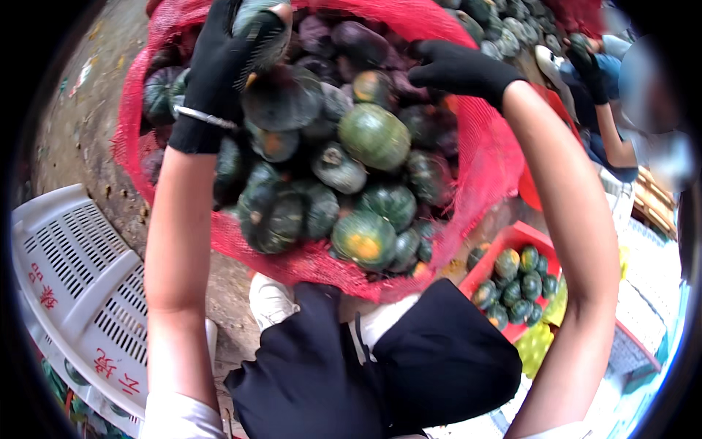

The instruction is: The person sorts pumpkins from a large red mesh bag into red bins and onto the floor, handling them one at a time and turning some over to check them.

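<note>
Before me a red mesh sack [488, 148] lies wide open, full of small green squashes. My left hand [230, 66], in a black glove with a bare thumb tip, grips a grey-green squash [262, 24] over the sack's far left part; motion blurs it. My right hand [460, 71], also black-gloved, hovers near the sack's right rim with fingers apart and nothing in them. Between the hands sit a larger ribbed green squash [374, 136], a grey-green one with its stem up [339, 167], and a green one with an orange patch [364, 240].
A red crate [513, 228] of small squashes stands right of my knee. White slatted plastic crates [77, 247] bearing red writing are at the left. At the upper right, a co-worker's gloved hand [586, 60] holds a squash beside a squash pile [510, 33].
</note>
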Action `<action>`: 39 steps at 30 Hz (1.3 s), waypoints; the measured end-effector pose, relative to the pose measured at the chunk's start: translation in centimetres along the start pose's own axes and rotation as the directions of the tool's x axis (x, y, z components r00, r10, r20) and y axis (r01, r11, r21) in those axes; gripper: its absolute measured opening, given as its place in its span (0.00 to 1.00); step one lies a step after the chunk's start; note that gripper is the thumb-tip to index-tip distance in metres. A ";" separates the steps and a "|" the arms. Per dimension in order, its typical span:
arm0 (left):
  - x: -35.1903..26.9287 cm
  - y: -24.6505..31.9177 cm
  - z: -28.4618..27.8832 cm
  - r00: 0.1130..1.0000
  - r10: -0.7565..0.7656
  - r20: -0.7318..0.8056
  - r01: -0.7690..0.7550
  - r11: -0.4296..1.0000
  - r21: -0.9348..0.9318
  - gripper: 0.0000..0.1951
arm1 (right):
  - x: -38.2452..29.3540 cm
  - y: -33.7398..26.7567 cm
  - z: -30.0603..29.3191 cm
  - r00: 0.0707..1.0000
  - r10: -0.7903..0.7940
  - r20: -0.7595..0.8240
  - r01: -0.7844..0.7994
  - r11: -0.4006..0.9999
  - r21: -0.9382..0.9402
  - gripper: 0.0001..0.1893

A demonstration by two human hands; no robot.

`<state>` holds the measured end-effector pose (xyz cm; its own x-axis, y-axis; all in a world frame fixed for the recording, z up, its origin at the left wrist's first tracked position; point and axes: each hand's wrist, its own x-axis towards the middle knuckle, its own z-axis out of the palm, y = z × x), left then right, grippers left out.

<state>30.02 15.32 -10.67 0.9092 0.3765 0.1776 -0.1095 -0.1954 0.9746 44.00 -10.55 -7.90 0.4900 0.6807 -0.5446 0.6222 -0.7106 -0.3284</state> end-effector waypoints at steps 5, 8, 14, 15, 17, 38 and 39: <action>-2.2 1.3 6.5 0.810 0.378 0.449 -0.534 0.792 0.297 0.24 | -4.1 4.3 5.0 0.997 0.062 0.042 -0.052 0.980 -0.192 0.25; -5.7 0.8 10.2 0.700 0.201 0.685 -0.569 0.737 0.365 0.30 | -3.8 4.1 8.7 1.000 0.019 0.015 -0.019 1.000 -0.004 0.30; -7.5 3.6 9.5 0.607 -0.035 0.794 -0.646 0.560 0.519 0.32 | -6.1 4.7 9.1 0.998 -0.023 0.050 0.021 0.999 0.042 0.36; -7.3 4.2 8.1 0.635 -0.058 0.771 -0.642 0.516 0.567 0.30 | -7.4 5.8 9.0 0.994 -0.021 0.111 0.015 0.998 0.059 0.35; -6.7 5.2 5.2 0.641 -0.260 0.722 -0.605 0.408 0.684 0.30 | -12.4 4.7 8.2 0.966 0.118 0.229 -0.158 0.973 0.165 0.31; -14.4 4.4 1.0 0.911 -0.015 0.412 -0.363 0.446 0.818 0.40 | -7.5 -7.4 12.7 0.952 0.218 -0.213 -0.175 0.963 0.202 0.30; -14.9 4.4 1.3 0.906 -0.008 0.422 -0.363 0.499 0.787 0.40 | -8.9 -6.0 12.0 0.978 0.152 -0.142 -0.111 0.959 0.262 0.29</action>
<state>16.53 7.69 -9.22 0.9946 -0.0398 0.0960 -0.0683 -0.9466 0.3150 28.56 -14.49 -10.30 0.6607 0.5831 -0.4726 0.3824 -0.8033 -0.4566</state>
